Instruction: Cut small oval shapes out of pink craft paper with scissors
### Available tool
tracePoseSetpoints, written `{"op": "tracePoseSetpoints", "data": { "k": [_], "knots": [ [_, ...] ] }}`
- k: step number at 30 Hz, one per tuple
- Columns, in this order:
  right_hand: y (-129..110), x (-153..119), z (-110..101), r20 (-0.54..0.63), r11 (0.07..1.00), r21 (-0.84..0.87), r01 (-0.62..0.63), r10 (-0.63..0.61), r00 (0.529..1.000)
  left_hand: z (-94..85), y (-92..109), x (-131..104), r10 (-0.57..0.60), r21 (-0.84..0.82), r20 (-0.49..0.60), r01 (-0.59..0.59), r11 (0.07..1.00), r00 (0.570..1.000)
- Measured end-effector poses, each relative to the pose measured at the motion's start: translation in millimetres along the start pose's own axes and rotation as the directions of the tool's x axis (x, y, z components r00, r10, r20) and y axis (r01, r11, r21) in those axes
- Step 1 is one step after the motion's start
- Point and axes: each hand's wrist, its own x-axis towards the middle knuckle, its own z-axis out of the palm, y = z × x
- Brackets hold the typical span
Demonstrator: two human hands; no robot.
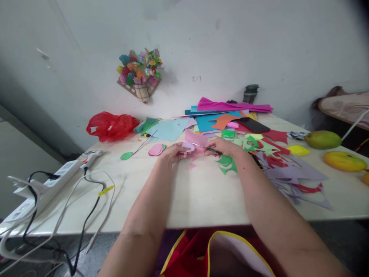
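My left hand (173, 152) is closed on a pale purple paper circle (188, 147), with pink paper (195, 137) just behind it. My right hand (216, 146) grips black-handled scissors (212, 150), whose blades point left at the circle's edge. Small pink scraps (193, 165) lie below the hands. To the left of my left hand sit stacked pink circles (156, 150) with green and red edges showing beneath. Farther left, a green circle (126, 156) lies at the end of a thin stick. Green cut paper (226, 164) rests under my right wrist.
A red plastic bag (112, 126) stands at the back left. Power strips (50, 186) and cables line the left edge. Colored sheets (215, 119), a phone (254, 125) and purple, red and green scraps (294, 171) cover the right side, near mangoes (323, 139) and a yellow piece (298, 150).
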Motion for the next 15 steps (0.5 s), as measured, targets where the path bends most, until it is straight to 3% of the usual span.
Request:
{"op": "tracePoseSetpoints", "data": {
  "k": [7, 15],
  "knots": [
    [1, -1, 1, 0.031, 0.997, 0.075, 0.002, -0.004, 1.000, 1.3, -1, 0, 0.022, 0.041, -0.022, -0.021, 0.999, 1.000],
    [-8, -17, -7, 0.139, 0.981, 0.126, -0.150, 0.132, 0.981, 0.5, -1, 0, 0.019, 0.015, -0.030, -0.018, 1.000, 0.999]
  ]
}}
